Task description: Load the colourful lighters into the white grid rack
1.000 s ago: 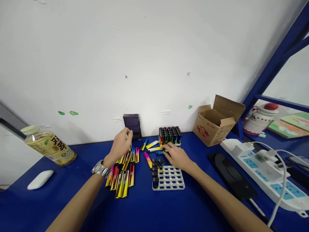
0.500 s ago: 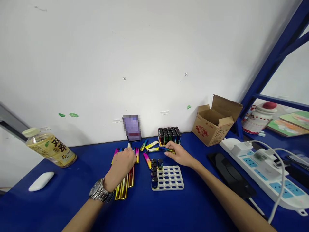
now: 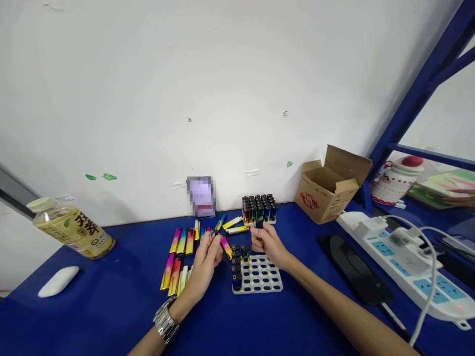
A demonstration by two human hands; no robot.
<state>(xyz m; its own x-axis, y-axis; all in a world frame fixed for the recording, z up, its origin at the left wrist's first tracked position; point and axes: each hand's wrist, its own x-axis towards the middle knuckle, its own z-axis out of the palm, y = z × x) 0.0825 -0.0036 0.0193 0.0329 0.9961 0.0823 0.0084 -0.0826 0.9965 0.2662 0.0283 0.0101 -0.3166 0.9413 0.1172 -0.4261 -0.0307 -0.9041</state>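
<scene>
Between the fingers of my right hand [image 3: 270, 243] a lighter [image 3: 259, 224] stands upright, its dark top showing; the hand is just above the far side of a white perforated tray [image 3: 261, 282]. Several lighters [image 3: 236, 281] stand in the tray's left holes. My left hand [image 3: 206, 259] is closed on another lighter [image 3: 214, 233], of which only the dark top shows. Shiny multicoloured lighters [image 3: 175, 277] lie in rows left of this hand and partly under it. A few loose lighters [image 3: 236, 230] lie between the hands, farther back.
A full block of upright lighters [image 3: 260, 207] stands by the wall. Left of it leans a phone [image 3: 201, 195]. An open cardboard box [image 3: 319, 198], a black phone [image 3: 354, 269] and a power strip [image 3: 404, 267] occupy the right. A bottle [image 3: 76, 230] and a white case [image 3: 58, 282] are left.
My left hand has moved right and nearer, away from the rows, with a lighter in it. My right hand has turned its lighter from lying flat to upright.
</scene>
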